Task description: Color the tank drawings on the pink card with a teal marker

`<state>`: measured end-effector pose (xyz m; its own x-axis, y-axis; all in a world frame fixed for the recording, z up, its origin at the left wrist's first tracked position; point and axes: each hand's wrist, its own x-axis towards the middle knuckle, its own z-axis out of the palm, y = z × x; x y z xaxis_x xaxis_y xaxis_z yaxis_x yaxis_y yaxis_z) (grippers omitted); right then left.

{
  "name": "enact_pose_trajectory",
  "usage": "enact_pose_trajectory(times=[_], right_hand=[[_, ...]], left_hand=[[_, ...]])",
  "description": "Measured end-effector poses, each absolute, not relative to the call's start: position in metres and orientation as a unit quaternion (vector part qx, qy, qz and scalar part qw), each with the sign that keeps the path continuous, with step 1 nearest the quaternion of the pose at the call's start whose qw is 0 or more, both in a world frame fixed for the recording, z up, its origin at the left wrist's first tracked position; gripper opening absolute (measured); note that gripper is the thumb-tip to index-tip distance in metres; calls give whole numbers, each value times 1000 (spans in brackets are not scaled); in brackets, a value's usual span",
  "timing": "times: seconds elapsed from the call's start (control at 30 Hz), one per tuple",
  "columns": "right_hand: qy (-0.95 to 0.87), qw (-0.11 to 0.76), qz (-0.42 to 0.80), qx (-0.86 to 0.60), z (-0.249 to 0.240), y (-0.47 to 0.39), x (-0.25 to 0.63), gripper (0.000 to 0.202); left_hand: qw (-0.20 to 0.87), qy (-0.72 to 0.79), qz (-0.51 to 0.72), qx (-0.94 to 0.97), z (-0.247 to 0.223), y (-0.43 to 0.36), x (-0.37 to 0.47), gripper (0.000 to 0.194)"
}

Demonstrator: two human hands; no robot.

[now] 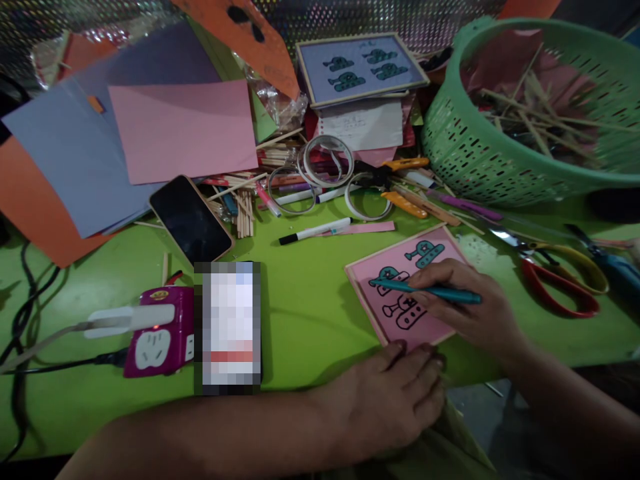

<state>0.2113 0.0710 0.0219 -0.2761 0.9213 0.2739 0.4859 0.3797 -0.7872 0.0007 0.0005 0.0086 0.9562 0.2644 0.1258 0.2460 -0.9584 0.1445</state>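
Observation:
My right hand (463,300) pinches a teal felt-tip pen (450,293), its tip on a pink card (365,267) edged with thin wooden sticks. Small tank drawings cover the card. The upper one is coloured teal, the one under the pen tip partly so, and a lower one (407,313) is only black outline. My left hand (400,393) lies at the table's front edge, fingers stretched out and fingertips by the card's near edge. Farther back, a similar framed blue card (360,67) with several teal tanks rests on a stack of papers.
A green basket (480,133) of sticks stands back right, with red-and-yellow scissors (560,287) nearer. Tape rolls (327,160), a black-and-white marker (315,230), a dark phone (193,220), a blurred-screen device (230,327) and a purple power socket (160,333) lie leftward. Coloured paper (185,133) fills the back left.

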Motion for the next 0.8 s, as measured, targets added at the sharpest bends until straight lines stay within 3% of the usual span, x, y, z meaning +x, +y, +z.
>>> enact_pose_trajectory(times=[0.27, 0.8], right_hand=[[-753, 360, 297, -464, 22, 71, 213, 12], [-759, 363, 291, -456, 23, 72, 213, 16]], left_hand=[[45, 155, 118, 980, 7, -1, 1, 43], [66, 124, 53, 989, 11, 2, 1, 47]])
